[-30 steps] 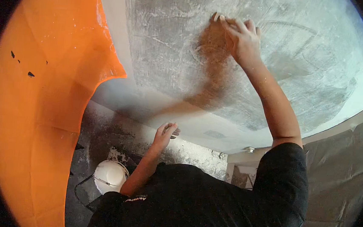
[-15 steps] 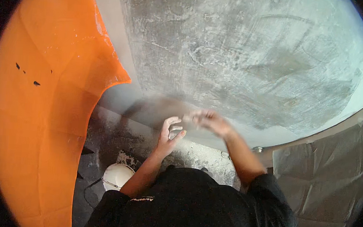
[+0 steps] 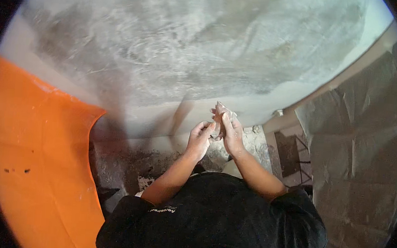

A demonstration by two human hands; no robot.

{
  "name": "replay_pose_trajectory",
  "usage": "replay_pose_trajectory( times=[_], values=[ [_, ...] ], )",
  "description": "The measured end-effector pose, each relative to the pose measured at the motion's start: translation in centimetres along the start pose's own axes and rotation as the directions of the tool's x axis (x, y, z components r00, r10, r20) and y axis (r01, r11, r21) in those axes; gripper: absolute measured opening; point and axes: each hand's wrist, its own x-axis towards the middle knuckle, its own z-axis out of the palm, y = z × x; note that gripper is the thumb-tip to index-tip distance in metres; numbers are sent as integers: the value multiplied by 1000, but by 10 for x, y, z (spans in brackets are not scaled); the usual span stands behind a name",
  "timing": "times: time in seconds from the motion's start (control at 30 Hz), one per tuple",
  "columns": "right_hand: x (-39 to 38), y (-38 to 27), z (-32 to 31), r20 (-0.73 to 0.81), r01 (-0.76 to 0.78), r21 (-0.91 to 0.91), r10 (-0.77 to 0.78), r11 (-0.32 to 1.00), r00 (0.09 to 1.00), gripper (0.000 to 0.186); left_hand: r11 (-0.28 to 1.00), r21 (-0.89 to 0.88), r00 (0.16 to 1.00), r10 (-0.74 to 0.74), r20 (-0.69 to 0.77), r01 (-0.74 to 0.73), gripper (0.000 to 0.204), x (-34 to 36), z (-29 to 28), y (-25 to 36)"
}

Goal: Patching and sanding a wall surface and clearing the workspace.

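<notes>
In front of my body, my left hand (image 3: 200, 136) and my right hand (image 3: 231, 135) together grip a small, dusty, crumpled pale-grey sheet (image 3: 222, 112). The right thumb lies over the sheet and the left fingers pinch its lower left. Both hands are whitened with dust. Just beyond them is a large mottled grey-white panel (image 3: 201, 35), scuffed and streaked, with a smoother pale band along its lower edge.
An orange sheet (image 3: 42, 158) hangs along my left, and a creased dark grey sheet (image 3: 354, 164) along my right. Below are a dirty, spattered floor (image 3: 121, 160), a small metal fitting (image 3: 278, 112) at the panel's edge, and a dark metal frame (image 3: 302, 165).
My right hand has come down from the panel to meet my left hand, both now on the crumpled sheet. The view has shifted, putting the orange sheet lower.
</notes>
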Motion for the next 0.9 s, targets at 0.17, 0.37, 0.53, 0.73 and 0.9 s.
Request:
replay_pose_trajectory(
  times=[0.17, 0.37, 0.53, 0.73, 0.9],
  values=[
    [4, -11, -44, -140, -22, 380, 82, 925, 987, 37, 827, 544, 989, 139, 44, -140, 19, 24, 36, -36],
    [17, -66, -125, -238, 30, 286, 40, 958, 971, 29, 697, 595, 913, 361, 190, -399, 20, 80, 113, -39],
    [18, -79, -192, -202, 118, 80, -100, 990, 974, 20, 865, 423, 948, 161, 275, -270, 14, 110, 197, -43],
    [23, -91, -263, -84, -5, 131, 16, 991, 996, 15, 896, 422, 943, -10, 332, -139, 7, 139, 219, -88],
    [43, -77, -290, -254, -43, 221, 100, 974, 962, 17, 759, 647, 992, -10, 129, -76, 19, 170, 227, -121]
  ],
)
